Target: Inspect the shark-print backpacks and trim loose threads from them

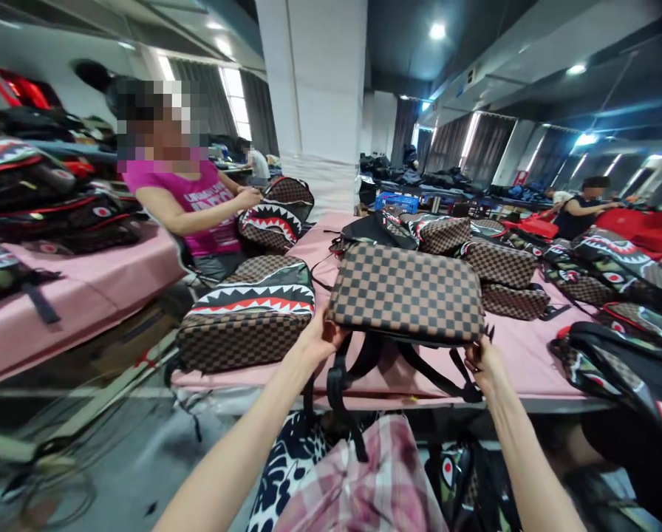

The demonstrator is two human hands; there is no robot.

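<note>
A brown-and-black checkered backpack (405, 292) is held up above the front edge of the pink table, its flat checkered side towards me. My left hand (328, 336) grips its lower left corner, fingers partly hidden beneath it. At the lower right corner, my right hand (482, 358) is closed on the same bag. Black straps (339, 380) hang under it, over the table edge. Just left of it lies another checkered backpack (253, 314) with a red-and-white shark-teeth band, which neither hand touches.
The pink table (522, 362) carries more checkered bags (500, 262) behind and to the right. A person in a pink shirt (209, 214) handles a shark-teeth bag (275, 214) at the left. A white pillar (317, 111) stands beyond. Dark backpacks (624, 362) lie at the right.
</note>
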